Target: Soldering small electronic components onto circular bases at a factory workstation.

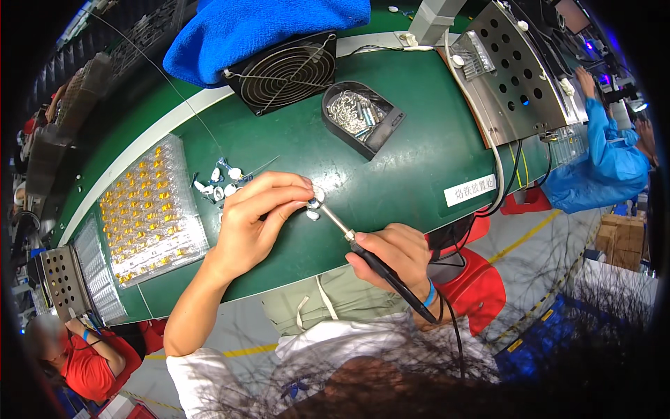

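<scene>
My right hand (pixel 395 255) is closed around the black handle of a soldering iron (pixel 377 265), whose metal tip points up and left. That tip meets a small white part (pixel 317 194), pinched between the thumb and fingers of my left hand (pixel 259 216). Just below the pinch lies another small white piece (pixel 313 215). Left of my left hand is a loose cluster of small white parts with dark blue bits (pixel 225 180) on the green table. How the pinched part is made is too small to tell.
A clear tray with rows of orange-yellow parts (pixel 150 209) lies on the left of the green table (pixel 412 160). A black bin of small metal pieces (pixel 359 119), a black fan (pixel 286 73) and a blue towel (pixel 265 35) stand at the back. Co-workers sit at both sides.
</scene>
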`<action>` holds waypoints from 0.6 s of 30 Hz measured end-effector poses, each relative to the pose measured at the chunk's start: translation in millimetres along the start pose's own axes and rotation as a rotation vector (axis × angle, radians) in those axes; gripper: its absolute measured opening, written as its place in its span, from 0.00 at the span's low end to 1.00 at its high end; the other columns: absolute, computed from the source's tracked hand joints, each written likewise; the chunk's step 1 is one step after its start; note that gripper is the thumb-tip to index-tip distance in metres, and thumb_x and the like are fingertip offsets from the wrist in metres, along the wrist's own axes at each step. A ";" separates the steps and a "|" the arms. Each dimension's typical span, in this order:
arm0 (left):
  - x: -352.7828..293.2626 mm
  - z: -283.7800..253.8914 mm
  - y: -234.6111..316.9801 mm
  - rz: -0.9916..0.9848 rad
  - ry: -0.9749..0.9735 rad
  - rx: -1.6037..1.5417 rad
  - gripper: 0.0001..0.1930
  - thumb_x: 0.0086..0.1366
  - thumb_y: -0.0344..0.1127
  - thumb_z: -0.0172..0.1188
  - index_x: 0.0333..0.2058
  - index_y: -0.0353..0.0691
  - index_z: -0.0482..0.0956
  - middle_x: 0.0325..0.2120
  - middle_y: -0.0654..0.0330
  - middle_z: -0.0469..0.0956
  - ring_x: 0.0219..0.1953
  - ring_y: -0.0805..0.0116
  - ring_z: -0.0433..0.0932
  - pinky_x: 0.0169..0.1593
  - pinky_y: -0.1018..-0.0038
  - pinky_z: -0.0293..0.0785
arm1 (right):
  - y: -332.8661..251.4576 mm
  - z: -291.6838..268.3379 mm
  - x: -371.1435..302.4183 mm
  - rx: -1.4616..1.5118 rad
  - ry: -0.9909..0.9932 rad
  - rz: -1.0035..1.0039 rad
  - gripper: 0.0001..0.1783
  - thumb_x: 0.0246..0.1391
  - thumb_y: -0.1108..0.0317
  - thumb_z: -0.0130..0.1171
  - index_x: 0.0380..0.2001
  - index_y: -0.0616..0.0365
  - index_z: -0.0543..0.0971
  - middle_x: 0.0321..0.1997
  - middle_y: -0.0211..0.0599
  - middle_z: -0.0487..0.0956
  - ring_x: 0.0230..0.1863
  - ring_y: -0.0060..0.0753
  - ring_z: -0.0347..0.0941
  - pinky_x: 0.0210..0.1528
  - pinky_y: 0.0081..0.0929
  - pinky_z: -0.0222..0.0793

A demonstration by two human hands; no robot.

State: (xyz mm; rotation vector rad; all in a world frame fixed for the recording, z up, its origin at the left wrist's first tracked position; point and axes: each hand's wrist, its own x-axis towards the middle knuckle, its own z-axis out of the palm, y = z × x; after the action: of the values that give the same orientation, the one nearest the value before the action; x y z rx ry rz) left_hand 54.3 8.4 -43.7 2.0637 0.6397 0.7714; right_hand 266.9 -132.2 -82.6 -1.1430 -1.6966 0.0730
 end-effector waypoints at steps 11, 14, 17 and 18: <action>0.8 -0.5 6.9 0.090 -0.039 0.102 0.12 0.62 0.15 0.65 0.43 0.32 0.85 0.43 0.52 0.83 0.50 0.54 0.85 0.53 0.67 0.84 | 3.0 1.7 -1.8 0.018 0.057 -0.018 0.19 0.48 0.69 0.76 0.43 0.64 0.82 0.26 0.38 0.83 0.19 0.34 0.74 0.21 0.28 0.67; 0.2 -0.7 5.7 0.102 -0.044 0.103 0.12 0.62 0.15 0.65 0.43 0.32 0.85 0.43 0.52 0.83 0.50 0.54 0.85 0.53 0.67 0.84 | 2.8 2.5 -1.9 0.009 0.049 -0.015 0.19 0.48 0.69 0.76 0.43 0.63 0.82 0.26 0.38 0.83 0.19 0.34 0.74 0.21 0.27 0.67; 0.3 -0.9 4.0 0.114 -0.050 0.106 0.12 0.61 0.15 0.65 0.43 0.32 0.84 0.43 0.52 0.83 0.50 0.54 0.85 0.53 0.68 0.84 | 3.2 3.0 -2.1 0.005 0.051 -0.018 0.20 0.48 0.68 0.76 0.44 0.62 0.83 0.27 0.38 0.83 0.19 0.33 0.74 0.21 0.27 0.67; 0.5 -0.8 4.0 0.113 -0.051 0.106 0.12 0.61 0.15 0.65 0.43 0.32 0.84 0.43 0.52 0.83 0.50 0.54 0.85 0.53 0.68 0.84 | 2.3 2.4 -2.2 0.003 0.041 -0.009 0.20 0.47 0.68 0.77 0.44 0.62 0.83 0.27 0.37 0.83 0.19 0.33 0.74 0.21 0.27 0.67</action>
State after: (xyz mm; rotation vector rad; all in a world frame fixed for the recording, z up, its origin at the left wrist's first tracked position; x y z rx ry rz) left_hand 54.7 7.0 -39.9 2.2244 0.5498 0.7607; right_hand 266.5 -131.5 -86.5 -1.1273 -1.6646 0.0454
